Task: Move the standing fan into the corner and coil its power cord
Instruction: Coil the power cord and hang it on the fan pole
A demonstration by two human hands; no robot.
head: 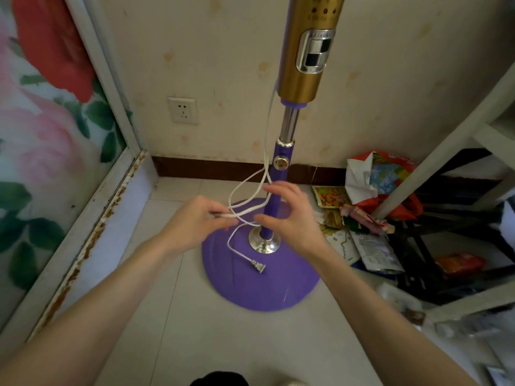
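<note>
The standing fan rests on its round purple base [259, 288] near the room corner, with a purple pole [274, 196] and a gold control column [305, 51] above. Its white power cord [245, 188] hangs down the pole in loose loops. The plug [257, 266] lies on the base. My left hand [195, 221] pinches several strands of the cord left of the pole. My right hand [292, 215] hovers just in front of the pole with thumb and fingers apart, holding nothing.
A wall socket [183, 110] sits on the back wall. A floral-fronted cabinet with a rusty bottom rail [92, 240] stands on the left. Snack packets and bags [362, 218] litter the floor to the right, under a white shelf frame [434, 162].
</note>
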